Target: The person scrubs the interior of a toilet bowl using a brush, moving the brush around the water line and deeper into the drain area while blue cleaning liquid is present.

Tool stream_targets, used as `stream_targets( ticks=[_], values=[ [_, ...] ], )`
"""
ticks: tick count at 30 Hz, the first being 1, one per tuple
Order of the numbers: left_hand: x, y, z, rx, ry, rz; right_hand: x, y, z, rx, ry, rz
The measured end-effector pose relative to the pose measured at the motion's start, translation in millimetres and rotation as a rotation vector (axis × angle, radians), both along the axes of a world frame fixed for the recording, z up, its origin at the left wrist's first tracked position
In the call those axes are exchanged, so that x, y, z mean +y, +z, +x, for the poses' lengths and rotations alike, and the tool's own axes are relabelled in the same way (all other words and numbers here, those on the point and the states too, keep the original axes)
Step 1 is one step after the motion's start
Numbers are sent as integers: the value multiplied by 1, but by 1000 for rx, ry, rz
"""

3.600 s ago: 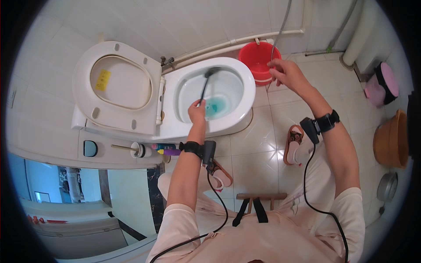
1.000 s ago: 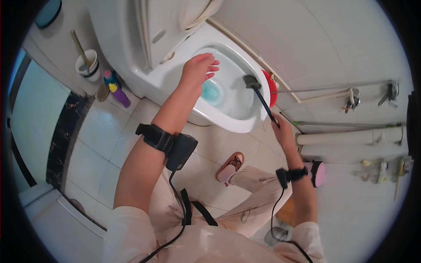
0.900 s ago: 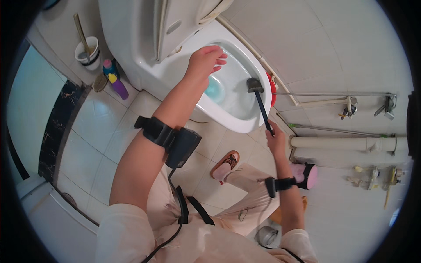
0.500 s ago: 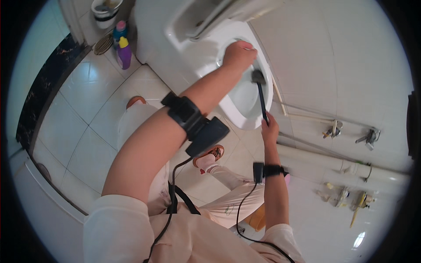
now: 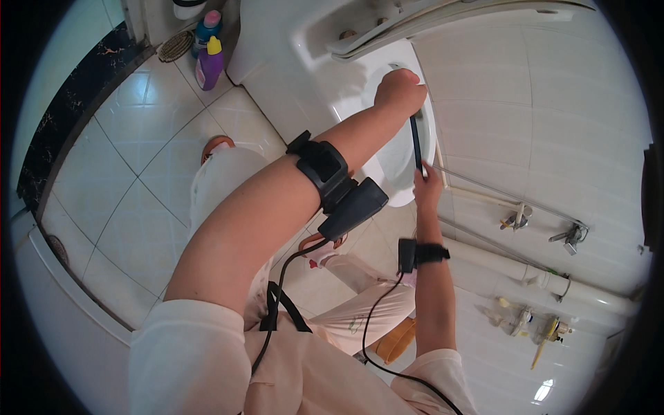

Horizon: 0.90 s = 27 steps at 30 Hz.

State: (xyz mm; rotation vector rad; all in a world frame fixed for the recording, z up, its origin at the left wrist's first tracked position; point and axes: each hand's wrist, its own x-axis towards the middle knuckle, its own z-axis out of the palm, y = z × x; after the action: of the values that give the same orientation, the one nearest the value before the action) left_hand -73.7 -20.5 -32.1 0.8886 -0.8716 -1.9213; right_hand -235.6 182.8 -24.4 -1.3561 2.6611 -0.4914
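Observation:
A white toilet bowl (image 5: 398, 199) stands in front of me. My right hand (image 5: 429, 183) is wrapped round the black handle of a toilet brush (image 5: 416, 142), by the bowl's near right rim. The handle points away from me over the bowl, and its far end, with the brush head, passes out of sight behind my left hand. My left hand (image 5: 401, 91) is above the far part of the bowl, fingers curled closed. Whatever those fingers hold, if anything, is hidden. Whether the left hand touches the brush I cannot tell.
The raised lid (image 5: 443, 31) rises behind the bowl. Left of it stand a purple bottle (image 5: 209, 69) and a blue bottle (image 5: 207, 33), near a floor drain (image 5: 176, 46). Taps (image 5: 517, 218) and a white pipe (image 5: 553, 280) line the right wall. An orange basin (image 5: 395, 342) is below.
My left hand has shifted right and slightly nearer, now covering the brush head that showed before. The right hand has moved slightly away from me with the brush. The view has shifted a little.

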Motion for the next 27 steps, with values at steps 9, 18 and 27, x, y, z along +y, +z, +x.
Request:
stream_targets(
  ticks=[9,18,27],
  values=[
    [4,-3,2,-76,-19,-74,51,6,-2,-471,-316,-257],
    [3,-8,11,-99,-44,-138,65,-7,-15,-420,-272,-182],
    [9,3,11,-146,-106,-153,-9,-13,-6,-460,-144,-181]
  ],
)
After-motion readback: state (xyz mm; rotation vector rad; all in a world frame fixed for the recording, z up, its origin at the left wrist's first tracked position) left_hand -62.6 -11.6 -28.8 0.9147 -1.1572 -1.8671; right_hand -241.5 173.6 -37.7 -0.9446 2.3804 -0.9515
